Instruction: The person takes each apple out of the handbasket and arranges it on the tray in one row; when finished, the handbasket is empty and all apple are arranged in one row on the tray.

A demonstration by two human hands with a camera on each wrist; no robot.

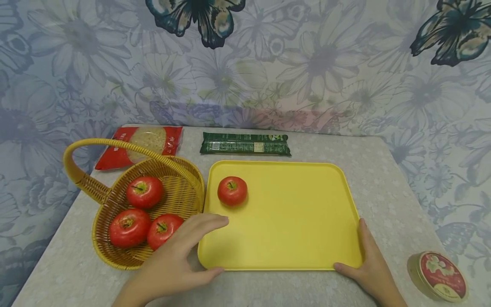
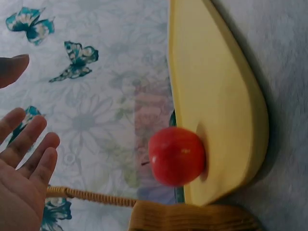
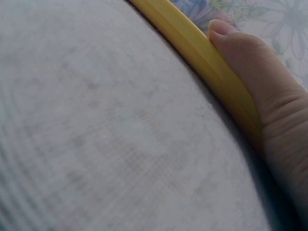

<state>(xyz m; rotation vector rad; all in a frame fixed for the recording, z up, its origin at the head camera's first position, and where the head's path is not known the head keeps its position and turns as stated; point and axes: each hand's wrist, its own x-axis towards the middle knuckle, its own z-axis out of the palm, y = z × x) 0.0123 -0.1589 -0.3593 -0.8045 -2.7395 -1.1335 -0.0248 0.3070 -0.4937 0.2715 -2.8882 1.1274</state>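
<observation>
A yellow tray [image 1: 291, 213] lies on the table with one red apple [image 1: 232, 191] near its left end. My right hand [image 1: 370, 264] grips the tray's near right corner. In the right wrist view its thumb [image 3: 255, 62] presses on the tray's rim [image 3: 192, 45]. My left hand [image 1: 178, 256] is between the wicker basket [image 1: 180, 198] and the tray's near left corner, fingers apart and holding nothing. It partly covers one of three red apples [image 1: 129, 228] in the basket. The left wrist view shows the left hand's fingers [image 2: 36, 132] spread, away from the apple [image 2: 176, 156] on the tray.
Behind the basket lies a red bag with a clear window [image 1: 147, 143]. A long green packet [image 1: 245, 143] lies behind the tray. A round red-topped tin [image 1: 443, 275] stands at the near right. Flowered cloth [image 1: 249, 76] hangs at the table's back.
</observation>
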